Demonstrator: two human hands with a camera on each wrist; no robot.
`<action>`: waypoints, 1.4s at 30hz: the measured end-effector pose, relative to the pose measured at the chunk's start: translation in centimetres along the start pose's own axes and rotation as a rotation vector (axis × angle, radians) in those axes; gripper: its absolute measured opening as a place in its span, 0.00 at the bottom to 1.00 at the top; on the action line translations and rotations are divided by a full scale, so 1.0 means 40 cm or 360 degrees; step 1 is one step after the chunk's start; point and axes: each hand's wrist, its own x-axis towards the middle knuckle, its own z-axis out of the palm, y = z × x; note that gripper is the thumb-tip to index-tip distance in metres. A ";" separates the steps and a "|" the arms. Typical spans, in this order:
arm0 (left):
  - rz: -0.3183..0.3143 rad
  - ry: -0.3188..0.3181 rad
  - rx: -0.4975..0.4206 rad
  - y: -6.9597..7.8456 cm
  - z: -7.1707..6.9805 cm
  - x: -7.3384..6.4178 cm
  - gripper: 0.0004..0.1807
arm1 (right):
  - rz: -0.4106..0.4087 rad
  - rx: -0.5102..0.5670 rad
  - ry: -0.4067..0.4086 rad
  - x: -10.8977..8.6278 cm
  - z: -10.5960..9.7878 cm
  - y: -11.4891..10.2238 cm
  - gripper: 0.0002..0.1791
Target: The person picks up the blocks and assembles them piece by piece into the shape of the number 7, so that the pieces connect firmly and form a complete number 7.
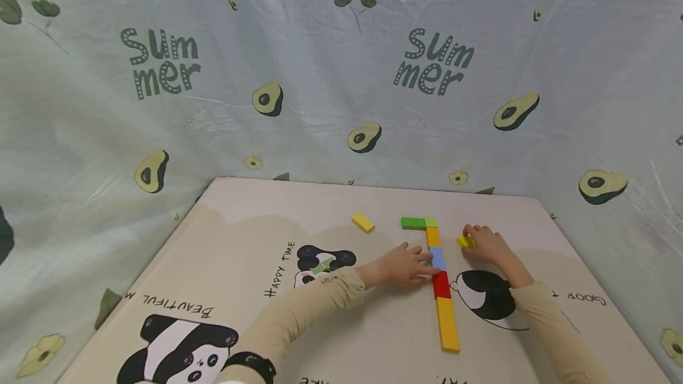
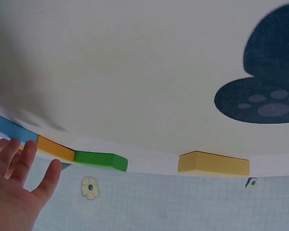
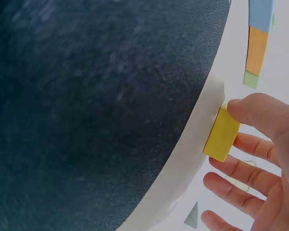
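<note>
A line of blocks runs toward the person on the table: a small light green block [image 1: 431,222], an orange block [image 1: 433,236], a blue block [image 1: 437,258], a red block [image 1: 441,285] and a longer orange-yellow block [image 1: 448,326]. From the far end, a green block [image 1: 413,223] points left, making a corner. My left hand [image 1: 407,265] lies at the left side of the line, fingers extended and touching it near the blue and red blocks. Right of the line, my right hand [image 1: 490,248] pinches a yellow block [image 3: 222,134] between thumb and fingers, close to the tabletop.
A pale yellow block [image 1: 363,223] lies by itself left of the green block. The table [image 1: 384,336] has a cover printed with pandas and lettering. A hanging cloth [image 1: 315,64] with avocado prints rises behind and around it.
</note>
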 end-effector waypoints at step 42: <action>0.0003 -0.0066 0.0103 0.010 -0.009 -0.013 0.26 | -0.0658 0.0091 0.0121 0.119 -0.050 -0.101 0.17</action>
